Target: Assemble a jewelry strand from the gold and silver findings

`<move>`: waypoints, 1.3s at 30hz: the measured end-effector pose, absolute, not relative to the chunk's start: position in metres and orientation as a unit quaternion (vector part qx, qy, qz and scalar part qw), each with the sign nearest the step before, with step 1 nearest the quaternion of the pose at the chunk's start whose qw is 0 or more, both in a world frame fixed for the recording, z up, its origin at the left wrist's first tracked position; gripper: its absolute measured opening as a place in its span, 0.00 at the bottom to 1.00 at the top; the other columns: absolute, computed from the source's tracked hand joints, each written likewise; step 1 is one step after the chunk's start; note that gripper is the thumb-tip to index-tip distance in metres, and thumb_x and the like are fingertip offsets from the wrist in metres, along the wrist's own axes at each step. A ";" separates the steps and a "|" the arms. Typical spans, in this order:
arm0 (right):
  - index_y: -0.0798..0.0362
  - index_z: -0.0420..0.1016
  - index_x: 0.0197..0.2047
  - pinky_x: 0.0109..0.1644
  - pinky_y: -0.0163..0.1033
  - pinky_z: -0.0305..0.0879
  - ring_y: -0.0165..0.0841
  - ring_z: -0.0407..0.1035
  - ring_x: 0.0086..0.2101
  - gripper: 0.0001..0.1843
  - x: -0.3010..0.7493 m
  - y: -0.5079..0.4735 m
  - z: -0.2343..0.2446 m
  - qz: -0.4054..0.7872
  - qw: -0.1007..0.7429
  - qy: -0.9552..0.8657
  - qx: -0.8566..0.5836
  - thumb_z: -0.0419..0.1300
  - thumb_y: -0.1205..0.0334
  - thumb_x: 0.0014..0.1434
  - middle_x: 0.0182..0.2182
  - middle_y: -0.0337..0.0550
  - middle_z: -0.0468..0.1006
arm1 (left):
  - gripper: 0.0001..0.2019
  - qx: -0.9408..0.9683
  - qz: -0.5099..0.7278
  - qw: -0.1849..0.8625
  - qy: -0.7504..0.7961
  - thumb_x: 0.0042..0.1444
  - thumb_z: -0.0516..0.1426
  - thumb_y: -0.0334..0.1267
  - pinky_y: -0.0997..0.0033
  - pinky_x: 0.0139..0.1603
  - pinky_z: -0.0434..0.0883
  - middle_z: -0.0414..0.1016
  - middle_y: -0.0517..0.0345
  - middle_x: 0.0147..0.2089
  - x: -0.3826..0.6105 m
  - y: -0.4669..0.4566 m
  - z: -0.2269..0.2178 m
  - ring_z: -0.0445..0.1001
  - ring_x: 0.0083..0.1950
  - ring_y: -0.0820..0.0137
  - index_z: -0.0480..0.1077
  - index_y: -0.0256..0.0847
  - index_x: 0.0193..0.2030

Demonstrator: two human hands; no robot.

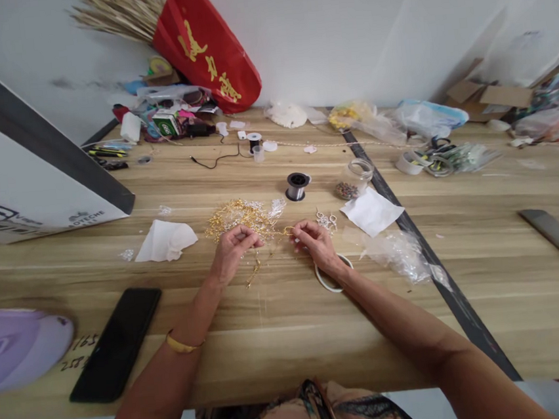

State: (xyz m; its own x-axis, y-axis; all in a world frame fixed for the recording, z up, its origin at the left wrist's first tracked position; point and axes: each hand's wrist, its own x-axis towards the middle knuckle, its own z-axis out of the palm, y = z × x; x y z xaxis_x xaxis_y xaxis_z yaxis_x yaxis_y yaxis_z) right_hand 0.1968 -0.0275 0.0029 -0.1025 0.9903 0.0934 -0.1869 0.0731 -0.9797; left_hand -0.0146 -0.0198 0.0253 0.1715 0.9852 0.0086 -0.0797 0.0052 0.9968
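Observation:
My left hand and my right hand are raised just above the table, fingertips pinched. A thin gold chain stretches between them, one end in each pinch. Below my left fingers a short length of gold chain trails down; whether it joins the held one I cannot tell. Right behind the hands lies a tangled heap of gold chains, with clear or silvery pieces at its right side. Small silvery rings sit beyond my right hand. Partly under my right wrist is a white ring.
A wire spool and a jar of brown beads stand behind the hands. White papers and plastic bags lie to the sides. At left are a black phone, a purple object and a big box.

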 end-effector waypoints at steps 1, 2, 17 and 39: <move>0.52 0.71 0.30 0.27 0.33 0.68 0.29 0.67 0.27 0.15 0.197 -0.027 0.002 0.550 0.534 -0.500 -0.404 0.65 0.48 0.52 0.25 0.38 0.72 | 0.10 0.517 0.478 0.566 0.428 0.48 0.63 0.40 0.70 0.40 0.70 0.77 0.58 0.27 -0.015 -0.020 0.025 0.75 0.32 0.71 0.69 0.36 0.29; 0.52 0.71 0.30 0.27 0.33 0.68 0.29 0.67 0.27 0.15 0.197 -0.027 0.002 0.551 0.532 -0.499 -0.404 0.65 0.48 0.51 0.25 0.38 0.72 | 0.10 0.514 0.480 0.575 0.419 0.48 0.63 0.40 0.70 0.40 0.70 0.77 0.58 0.28 -0.015 -0.019 0.024 0.75 0.32 0.71 0.69 0.36 0.29; 0.52 0.72 0.30 0.31 0.34 0.71 0.30 0.71 0.32 0.14 0.191 -0.031 0.007 0.615 0.515 -0.477 -0.359 0.66 0.50 0.50 0.31 0.39 0.75 | 0.19 0.603 0.303 0.616 0.406 0.52 0.60 0.46 0.75 0.28 0.68 0.77 0.55 0.31 -0.011 -0.023 0.021 0.72 0.27 0.74 0.70 0.36 0.48; 0.52 0.74 0.30 0.29 0.33 0.69 0.26 0.68 0.25 0.14 0.187 -0.034 0.011 0.575 0.495 -0.523 -0.388 0.66 0.50 0.50 0.28 0.38 0.75 | 0.13 0.623 0.315 0.586 0.412 0.46 0.63 0.42 0.77 0.26 0.64 0.71 0.59 0.26 0.000 -0.026 0.013 0.67 0.25 0.77 0.71 0.35 0.33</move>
